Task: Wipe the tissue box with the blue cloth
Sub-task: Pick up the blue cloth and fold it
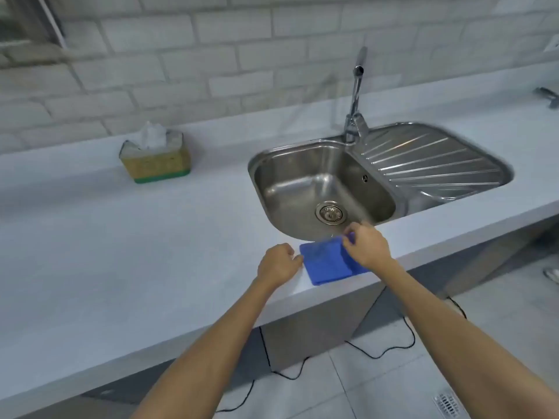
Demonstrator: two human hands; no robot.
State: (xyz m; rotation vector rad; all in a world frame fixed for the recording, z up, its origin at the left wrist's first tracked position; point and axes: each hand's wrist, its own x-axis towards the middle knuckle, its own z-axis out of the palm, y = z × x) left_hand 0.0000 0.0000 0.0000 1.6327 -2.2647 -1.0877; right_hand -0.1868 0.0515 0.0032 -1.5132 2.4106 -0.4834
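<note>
The tissue box (157, 157), yellow with a green base and a white tissue sticking up, stands far left on the counter near the wall. A folded blue cloth (325, 263) lies flat at the counter's front edge, just before the sink. My right hand (364, 247) pinches the cloth's far right corner between thumb and fingers. Beside the cloth's left edge rests my left hand (278, 264), fingers curled, touching or nearly touching the cloth; I cannot tell if it grips it.
A steel sink (320, 189) with a drainboard (429, 161) and a tall tap (357, 95) sits behind the cloth. The grey counter (121, 252) stretches left to the tissue box. Black cables lie on the tiled floor below.
</note>
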